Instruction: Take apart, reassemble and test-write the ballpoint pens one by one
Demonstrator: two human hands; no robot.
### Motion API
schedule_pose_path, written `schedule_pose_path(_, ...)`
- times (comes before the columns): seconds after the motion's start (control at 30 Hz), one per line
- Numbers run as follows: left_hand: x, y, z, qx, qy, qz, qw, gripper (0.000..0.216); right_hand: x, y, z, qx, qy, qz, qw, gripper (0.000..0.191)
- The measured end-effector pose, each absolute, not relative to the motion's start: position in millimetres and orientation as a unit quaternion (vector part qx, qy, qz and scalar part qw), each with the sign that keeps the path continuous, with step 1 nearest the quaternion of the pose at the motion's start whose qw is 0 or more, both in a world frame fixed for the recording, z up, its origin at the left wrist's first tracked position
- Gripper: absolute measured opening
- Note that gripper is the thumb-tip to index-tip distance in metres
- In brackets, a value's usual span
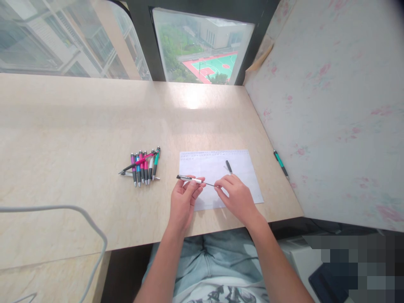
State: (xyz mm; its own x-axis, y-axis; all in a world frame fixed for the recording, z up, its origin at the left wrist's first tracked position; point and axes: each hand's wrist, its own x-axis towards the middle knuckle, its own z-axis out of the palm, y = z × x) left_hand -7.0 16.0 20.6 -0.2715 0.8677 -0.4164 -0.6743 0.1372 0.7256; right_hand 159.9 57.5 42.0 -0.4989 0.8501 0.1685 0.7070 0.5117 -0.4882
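My left hand (184, 200) is closed around a white pen barrel (190, 179) with a black clip end, held level over the paper. A thin dark refill (209, 184) sticks out of the barrel's right end. My right hand (235, 195) pinches the refill's far tip between thumb and finger. Below both hands lies a white sheet of paper (217, 158) with small handwriting along its top. A black pen part (229, 167), seemingly the grip section, rests on the sheet just beyond my right hand, partly hidden by it.
Left of the paper, several coloured pens (142, 166) lie in a cluster, some crossing others. A green and black pen (280, 164) lies by the flowered wall (331, 105) on the right. A grey cable (78, 208) loops over the table (72, 160) at left. Windows stand behind.
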Motion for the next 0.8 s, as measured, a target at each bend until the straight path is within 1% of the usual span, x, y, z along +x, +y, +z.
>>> schedule_pose_path(0.1, -10, 16, 19, 0.097, 0.463, 0.661, 0.582, 0.027, 162, 54, 40, -0.478, -0.840, 0.178, 0.185, 0.012)
schedule_pose_path(0.27, -24, 16, 14, 0.071, 0.466, 0.691, 0.548, 0.023, 168, 57, 24, -0.610, -0.759, 0.117, 0.194, 0.011)
schedule_pose_path(0.37, -27, 15, 13, 0.068, 0.465, 0.691, 0.549, 0.023, 164, 63, 17, -0.656, -0.725, 0.087, 0.190, 0.012)
schedule_pose_path(0.67, -13, 10, 16, 0.074, 0.464, 0.660, 0.586, 0.024, 149, 73, 11, -0.684, -0.706, 0.073, 0.168, 0.017)
schedule_pose_path(0.73, -11, 10, 16, 0.076, 0.465, 0.655, 0.591, 0.026, 152, 74, 10, -0.680, -0.704, 0.086, 0.185, 0.021)
schedule_pose_path(0.8, -10, 10, 17, 0.082, 0.469, 0.650, 0.593, 0.026, 155, 73, 12, -0.673, -0.693, 0.122, 0.229, 0.023)
